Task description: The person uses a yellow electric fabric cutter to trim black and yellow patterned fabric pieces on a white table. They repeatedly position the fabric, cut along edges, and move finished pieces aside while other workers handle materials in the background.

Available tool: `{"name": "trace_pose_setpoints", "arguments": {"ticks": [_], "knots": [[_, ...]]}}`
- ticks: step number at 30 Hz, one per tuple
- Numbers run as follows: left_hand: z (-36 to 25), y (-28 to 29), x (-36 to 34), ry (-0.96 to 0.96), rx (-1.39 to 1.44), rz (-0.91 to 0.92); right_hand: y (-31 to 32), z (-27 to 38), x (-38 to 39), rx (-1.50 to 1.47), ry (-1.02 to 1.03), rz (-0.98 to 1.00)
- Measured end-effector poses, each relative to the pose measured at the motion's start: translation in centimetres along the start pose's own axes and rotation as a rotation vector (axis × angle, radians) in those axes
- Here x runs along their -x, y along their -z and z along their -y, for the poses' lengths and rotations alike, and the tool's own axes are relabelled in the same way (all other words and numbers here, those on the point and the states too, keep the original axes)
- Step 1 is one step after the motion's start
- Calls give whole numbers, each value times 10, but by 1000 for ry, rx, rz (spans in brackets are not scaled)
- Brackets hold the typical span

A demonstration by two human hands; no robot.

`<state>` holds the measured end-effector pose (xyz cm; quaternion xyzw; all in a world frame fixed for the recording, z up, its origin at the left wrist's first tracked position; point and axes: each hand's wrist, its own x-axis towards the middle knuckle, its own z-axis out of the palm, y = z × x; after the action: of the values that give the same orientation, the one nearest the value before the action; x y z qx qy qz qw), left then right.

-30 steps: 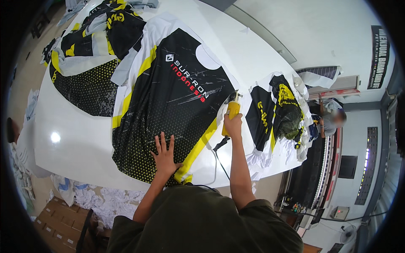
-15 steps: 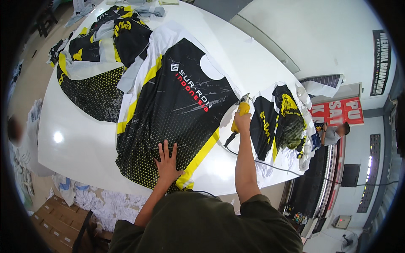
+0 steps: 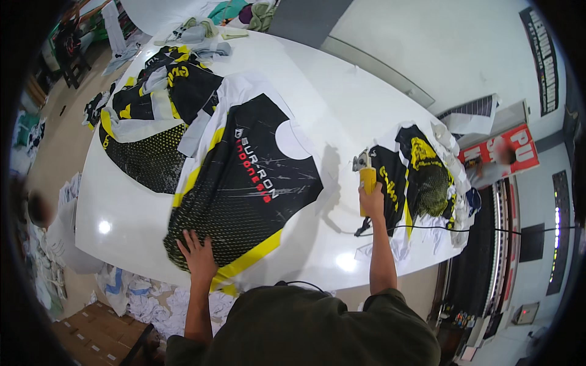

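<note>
A large black sports-jersey panel (image 3: 244, 165) with yellow side strips and a dotted lower part lies flat on the white table (image 3: 329, 256). My left hand (image 3: 200, 253) rests on its lower left part, fingers spread. In my right hand (image 3: 373, 200) is a yellow corded electric fabric cutter (image 3: 367, 178), its metal head pointing away from me. The cutter is held right of the panel, apart from its edge, and casts a shadow on the table. Its dark cord (image 3: 427, 227) runs off to the right. White fabric (image 3: 241, 88) borders the panel's far and left sides.
More black and yellow pieces (image 3: 183, 85) are heaped at the far left, others (image 3: 424, 171) on the right. White scraps (image 3: 189, 308) and a brown carton (image 3: 101, 332) are on the floor. One person (image 3: 491, 171) is at the right, another (image 3: 41, 210) at the left.
My right hand has moved the cutter away from the panel's right edge, out to the right. My left hand has slid left, and the panel has shifted with it. The view has shifted too.
</note>
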<state>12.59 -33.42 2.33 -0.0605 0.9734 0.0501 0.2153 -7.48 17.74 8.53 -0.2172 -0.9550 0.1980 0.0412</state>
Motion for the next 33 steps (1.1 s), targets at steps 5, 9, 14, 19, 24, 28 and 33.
{"name": "trace_pose_setpoints", "arguments": {"ticks": [5,9,14,19,24,28,33], "knots": [[-77,1,-64,-63,410,-355,16,-16,123,-44,79,128],[-141,5,-69,-118,295,-138,21,-29,199,-88,53,220],[-93,-18,-63,-139,313,-92,39,-43,260,-94,-61,402],[-48,-11,-44,-133,281,-19,37,-66,301,-76,11,452],[-41,-6,-39,-177,182,-67,29,-76,308,-117,41,388],[-115,-19,-27,-515,120,-256,17,-93,308,-118,20,311],[-182,-67,9,-994,104,-207,19,-105,300,-107,19,293]]}}
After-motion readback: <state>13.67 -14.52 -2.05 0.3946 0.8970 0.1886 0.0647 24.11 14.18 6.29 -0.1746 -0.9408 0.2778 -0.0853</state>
